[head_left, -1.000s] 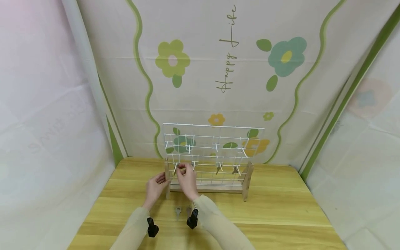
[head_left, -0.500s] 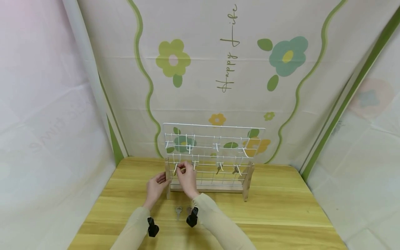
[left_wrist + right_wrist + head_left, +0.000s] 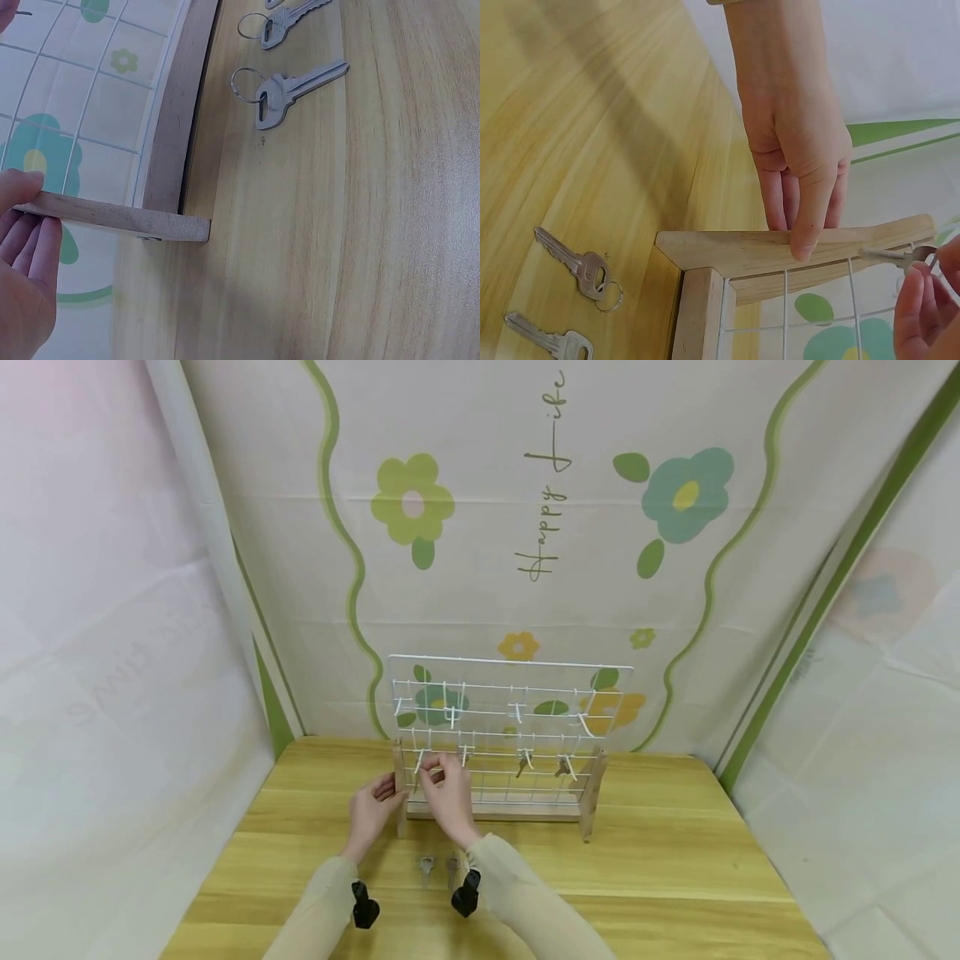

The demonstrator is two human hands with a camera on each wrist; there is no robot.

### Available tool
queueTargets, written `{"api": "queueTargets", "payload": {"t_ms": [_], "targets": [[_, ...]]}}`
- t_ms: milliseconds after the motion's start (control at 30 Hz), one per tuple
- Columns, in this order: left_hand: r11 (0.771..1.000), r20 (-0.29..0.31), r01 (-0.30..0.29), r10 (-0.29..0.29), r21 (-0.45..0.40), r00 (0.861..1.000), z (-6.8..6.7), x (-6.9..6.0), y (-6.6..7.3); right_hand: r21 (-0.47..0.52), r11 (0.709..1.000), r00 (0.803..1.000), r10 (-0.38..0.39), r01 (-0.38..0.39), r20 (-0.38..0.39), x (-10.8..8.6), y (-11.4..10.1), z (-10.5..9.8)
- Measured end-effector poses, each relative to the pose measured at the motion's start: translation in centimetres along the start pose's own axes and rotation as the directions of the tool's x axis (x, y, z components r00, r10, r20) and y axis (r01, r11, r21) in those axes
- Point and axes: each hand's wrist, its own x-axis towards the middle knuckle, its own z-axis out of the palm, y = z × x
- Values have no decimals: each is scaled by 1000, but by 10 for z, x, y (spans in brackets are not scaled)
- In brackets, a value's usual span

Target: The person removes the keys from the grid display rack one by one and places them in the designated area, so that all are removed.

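Note:
My left hand (image 3: 371, 814) grips the left wooden post (image 3: 120, 216) of a white wire rack with hooks, thumb on one side and fingers on the other. At the rack's lower left hook (image 3: 421, 758), my right hand (image 3: 452, 797) pinches a metal key (image 3: 900, 257) near its head. Whether its ring is on the hook is hidden by the fingers. Two more keys hang from lower hooks to the right, one key (image 3: 522, 766) near the middle and another key (image 3: 562, 767) at the far right.
On the wooden table (image 3: 675, 860) before the rack lie a key with a ring (image 3: 277, 101) and a second key (image 3: 281, 26) beside it. The upper row of hooks (image 3: 452, 716) carries no keys. A flowered cloth (image 3: 480, 568) stands behind the rack.
My right fingers have shifted slightly down and left at the lower left hook, with the key still pinched. The left hand keeps its hold on the post.

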Motion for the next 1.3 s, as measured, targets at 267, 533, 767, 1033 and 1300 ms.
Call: {"api": "queueTargets", "payload": {"t_ms": [267,533,767,1033,1300], "targets": [[1000,-1,18,-18,12,1000,-1,-2,1,56,998,1000,7,-8,23,-7,-6,-6],[999,2,21,-21,27,1000,-3,-4,4,97,994,997,33,-40,67,-11,-13,-11],[999,4,16,-16,36,1000,-4,-4,4,137,990,996,30,-41,83,-16,-19,-18],[999,4,0,0,33,1000,-3,-2,4,133,989,994,50,-63,99,-26,-9,-29],[999,18,7,-8,42,1000,-2,-1,5,101,990,992,91,-99,84,-39,17,-47]]}}
